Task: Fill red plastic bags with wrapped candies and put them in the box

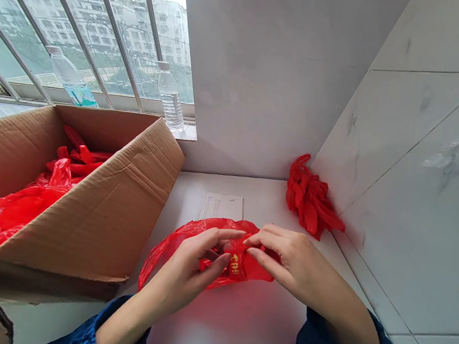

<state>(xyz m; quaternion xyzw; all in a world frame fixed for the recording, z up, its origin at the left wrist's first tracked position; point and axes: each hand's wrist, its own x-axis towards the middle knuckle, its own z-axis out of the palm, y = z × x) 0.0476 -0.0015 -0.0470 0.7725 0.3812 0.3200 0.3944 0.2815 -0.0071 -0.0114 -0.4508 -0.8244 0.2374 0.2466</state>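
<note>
A thin red plastic bag (166, 242) lies spread on the white surface in front of me. My left hand (199, 260) is curled over its middle, with thumb and bent fingers gathered on the plastic. From the right, my right hand (282, 254) pinches the same bag between thumb and fingers. Between the hands sits a small red piece with yellow lettering (237, 265); whether it is a packet or print on the bag, I cannot tell. My fingers partly hide the plastic there.
An open cardboard box (125, 204) with red plastic bags (34, 198) inside stands at left. A bunched red bag pile (310, 196) lies in the back right corner. A white printed card (221, 206) lies behind my hands. Two bottles, one clear (170, 98) and one labelled (73, 80), stand by the barred window.
</note>
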